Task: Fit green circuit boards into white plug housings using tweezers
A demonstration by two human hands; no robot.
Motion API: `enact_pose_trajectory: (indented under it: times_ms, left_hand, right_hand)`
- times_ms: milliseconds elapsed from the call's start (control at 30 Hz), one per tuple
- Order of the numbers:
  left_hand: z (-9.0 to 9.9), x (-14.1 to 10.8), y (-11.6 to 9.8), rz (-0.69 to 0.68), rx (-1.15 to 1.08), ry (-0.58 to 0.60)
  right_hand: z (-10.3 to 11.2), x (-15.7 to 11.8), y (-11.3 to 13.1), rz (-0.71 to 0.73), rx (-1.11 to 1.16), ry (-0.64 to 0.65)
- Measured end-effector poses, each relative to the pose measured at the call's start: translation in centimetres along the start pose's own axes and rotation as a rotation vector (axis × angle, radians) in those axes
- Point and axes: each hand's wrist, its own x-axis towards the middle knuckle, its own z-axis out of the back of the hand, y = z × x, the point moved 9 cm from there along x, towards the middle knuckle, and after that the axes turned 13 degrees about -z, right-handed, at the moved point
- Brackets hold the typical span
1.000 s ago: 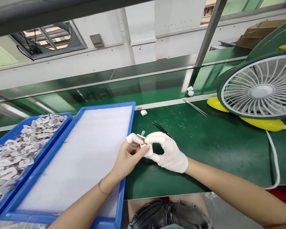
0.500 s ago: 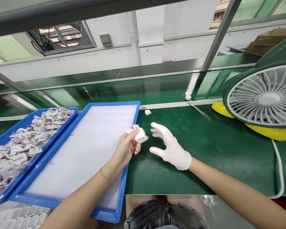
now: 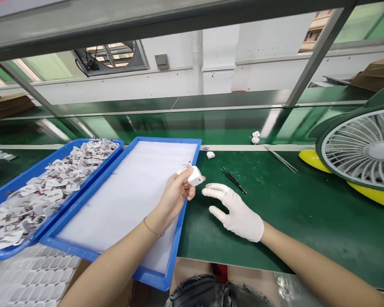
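My left hand (image 3: 179, 187), bare with a thin bracelet at the wrist, pinches a small white charger housing (image 3: 196, 176) with a dark slot in its face. It is over the right rim of a blue tray (image 3: 176, 260) lined with a white sheet. Another small white piece shows behind the thumb, partly hidden by the fingers. Just to the right, my gloved right hand (image 3: 237, 211) has its fingers apart and holds nothing. Beyond that hand, black tweezers (image 3: 233, 181) lie on the green tabletop (image 3: 284, 221).
At the left, a second blue tray (image 3: 3, 253) is heaped with white charger parts (image 3: 57, 187). A small white piece (image 3: 210, 155) lies by the tray's far corner. Silver tweezers (image 3: 281, 159) and white pieces (image 3: 255, 137) are farther right, near a fan (image 3: 368, 149).
The camera view has shifted, so the scene sits farther right. My right hand has lowered slightly, its fingers less spread, and the black tweezers now show. My left hand keeps the charger housing.
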Motion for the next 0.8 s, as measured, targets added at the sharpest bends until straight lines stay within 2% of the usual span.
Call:
enact_pose_trajectory:
  times_ms: [100,267,400,467,533,667,733,800]
  left_hand:
    - [0.1,0.0,-0.6,-0.068,0.08,0.031]
    - [-0.1,-0.2,-0.9,-0.103,0.09,0.064]
    - [0.1,-0.6,-1.1,-0.141,0.105,0.047]
    - [0.3,-0.7,-2.1,-0.197,0.087,0.03]
    - [1.1,-0.7,-4.0,-0.299,0.059,-0.006]
    - [4.9,-1.0,-9.8,-0.544,0.089,-0.136]
    - [7.7,-1.5,-12.4,-0.609,0.198,-0.184]
    - [11.4,-2.2,-14.6,-0.612,0.333,-0.257]
  right_hand:
    - [0.1,0.0,-0.2,-0.015,-0.035,-0.017]
    - [0.3,-0.2,-0.1,-0.006,-0.051,-0.036]
    - [0.0,-0.6,-0.5,-0.048,-0.068,-0.018]
    - [0.0,-0.7,-0.7,-0.051,-0.091,-0.026]
    - [0.0,-0.9,-1.0,-0.043,-0.114,-0.039]
    - [0.3,-1.4,-2.4,-0.072,-0.171,-0.06]
    - [0.7,-1.5,-3.4,-0.104,-0.202,-0.085]
    - [1.6,-1.2,-4.1,-0.121,-0.207,-0.141]
